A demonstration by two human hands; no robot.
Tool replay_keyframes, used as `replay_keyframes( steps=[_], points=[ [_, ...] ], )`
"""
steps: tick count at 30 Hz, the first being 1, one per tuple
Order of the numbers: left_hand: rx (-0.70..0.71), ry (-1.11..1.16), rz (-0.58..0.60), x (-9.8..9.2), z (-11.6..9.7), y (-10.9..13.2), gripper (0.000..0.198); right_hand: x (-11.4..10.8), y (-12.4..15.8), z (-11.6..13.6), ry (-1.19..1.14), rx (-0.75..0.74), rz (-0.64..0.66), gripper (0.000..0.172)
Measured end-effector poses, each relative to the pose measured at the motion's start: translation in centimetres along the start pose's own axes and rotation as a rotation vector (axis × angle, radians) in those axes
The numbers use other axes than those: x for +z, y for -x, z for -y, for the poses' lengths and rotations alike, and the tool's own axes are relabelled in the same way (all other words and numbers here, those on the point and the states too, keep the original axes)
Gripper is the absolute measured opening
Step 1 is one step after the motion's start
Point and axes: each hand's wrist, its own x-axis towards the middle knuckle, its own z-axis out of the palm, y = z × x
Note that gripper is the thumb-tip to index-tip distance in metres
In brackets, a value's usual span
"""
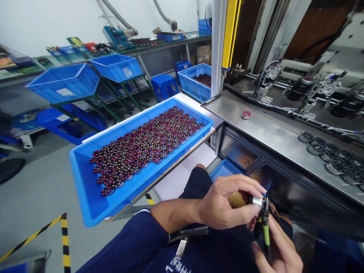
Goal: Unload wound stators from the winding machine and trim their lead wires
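Here, silvery cylinder [258,202], green-handled pliers [266,232]

Single view, head-worn. Scene is viewed from head height, forward and downward. Left hand [224,203] and right hand [284,246] are framed close at lower right; blue tray [87,185] is taken in farther out, back bench [200,36] farthest.

Factory workshop, we judge. We note a long blue plastic tray [85,193] packed with small round black-and-red parts [148,144], a silver metal-topped counter [273,131] before cabled grey-and-black machinery [303,89], yellow-and-black striped bands [66,242] low down.
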Motion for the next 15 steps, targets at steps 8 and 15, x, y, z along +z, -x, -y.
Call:
replay_keyframes(
  steps=[8,15],
  points=[
    [-0.009,-0.010,0.026,-0.2,0.2,0.2,0.017,-0.1,0.1,-0.1,-0.057,0.143,0.037,0.054],
    [0.251,-0.176,0.097,-1.5,1.0,-0.7,0.047,-2.4,0.4,-1.0,-0.265,0.376,0.114,0.052]
  ],
)
